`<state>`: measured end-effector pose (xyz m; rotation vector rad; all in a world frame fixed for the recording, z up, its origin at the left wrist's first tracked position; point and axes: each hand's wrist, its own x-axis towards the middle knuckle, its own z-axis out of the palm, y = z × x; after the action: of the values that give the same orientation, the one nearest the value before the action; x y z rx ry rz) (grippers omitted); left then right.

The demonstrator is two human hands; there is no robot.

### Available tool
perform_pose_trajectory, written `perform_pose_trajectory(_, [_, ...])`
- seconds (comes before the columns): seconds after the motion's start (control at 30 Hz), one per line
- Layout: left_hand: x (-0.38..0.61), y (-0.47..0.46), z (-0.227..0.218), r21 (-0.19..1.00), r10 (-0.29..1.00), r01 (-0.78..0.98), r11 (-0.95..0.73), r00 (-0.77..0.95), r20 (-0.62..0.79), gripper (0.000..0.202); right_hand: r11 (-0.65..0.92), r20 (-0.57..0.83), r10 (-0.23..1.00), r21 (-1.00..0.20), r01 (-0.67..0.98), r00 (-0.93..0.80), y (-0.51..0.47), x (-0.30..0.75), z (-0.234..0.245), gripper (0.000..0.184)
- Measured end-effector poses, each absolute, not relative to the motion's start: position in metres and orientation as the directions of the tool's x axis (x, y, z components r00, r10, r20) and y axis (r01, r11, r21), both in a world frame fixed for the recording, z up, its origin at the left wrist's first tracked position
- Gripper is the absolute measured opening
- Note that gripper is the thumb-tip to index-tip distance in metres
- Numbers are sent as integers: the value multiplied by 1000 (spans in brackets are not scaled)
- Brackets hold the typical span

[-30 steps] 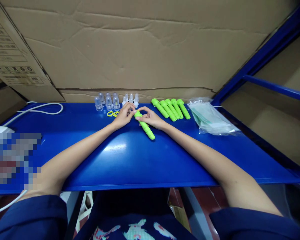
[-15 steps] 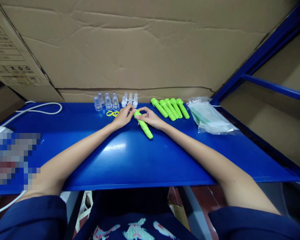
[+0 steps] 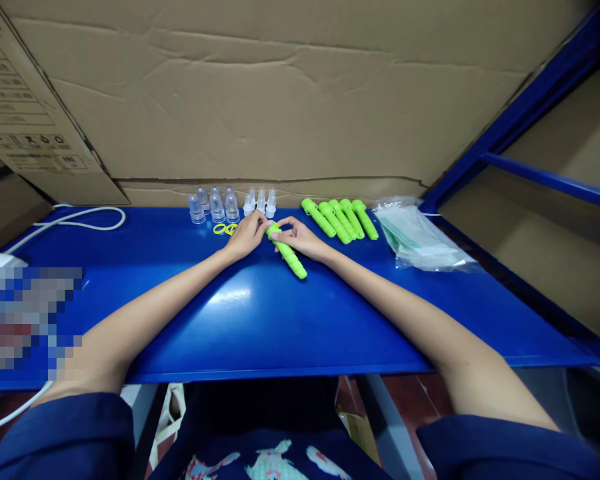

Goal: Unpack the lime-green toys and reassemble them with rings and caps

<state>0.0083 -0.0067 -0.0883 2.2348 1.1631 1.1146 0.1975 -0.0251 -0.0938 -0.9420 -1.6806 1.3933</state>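
Note:
A lime-green plastic flashlight body (image 3: 291,259) lies slanted between my hands, its wide head up at the fingers and its narrow tail toward me. My right hand (image 3: 300,238) is closed round it just below the head, thumb on top. My left hand (image 3: 249,235) pinches at the head end from the left; any small part between those fingertips is hidden. Just left of this hand lie several thin yellow rings (image 3: 221,229), partly covered by it. Behind it stand white cone-shaped parts with clear tips (image 3: 261,202).
Several clear domed caps (image 3: 217,207) stand at the back left. Several more green flashlight bodies (image 3: 338,223) lie in a row right of my hands, beside a clear plastic bag (image 3: 420,233). A white cable (image 3: 97,227) loops on the blue table (image 3: 290,333); cardboard (image 3: 300,100) walls the back.
Hardly anything differs. Both hands keep their hold at the flashlight's head, with only a slight shift of the fingers and a small tilt of the view.

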Motion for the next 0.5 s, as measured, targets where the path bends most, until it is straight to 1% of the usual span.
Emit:
perform_pose_trajectory(0.2, [6, -3, -87, 748, 828, 375, -547, 375, 417, 14, 187, 134, 872, -980, 67, -472, -24, 199, -95, 63])
perform_pose_trajectory(0.33, [6, -2, -87, 739, 787, 304, -602, 386, 482, 15, 230, 181, 885, -971, 65, -429, -24, 198, -96, 63])
perform_pose_trajectory(0.43, [5, 0, -88, 734, 786, 307, -606, 377, 491, 20, 250, 210, 902, -966, 59, -378, -26, 197, -95, 62])
perform_pose_trajectory(0.5, [4, 1, -89, 733, 795, 328, -596, 373, 479, 23, 243, 204, 907, -968, 63, -368, -28, 197, -93, 60])
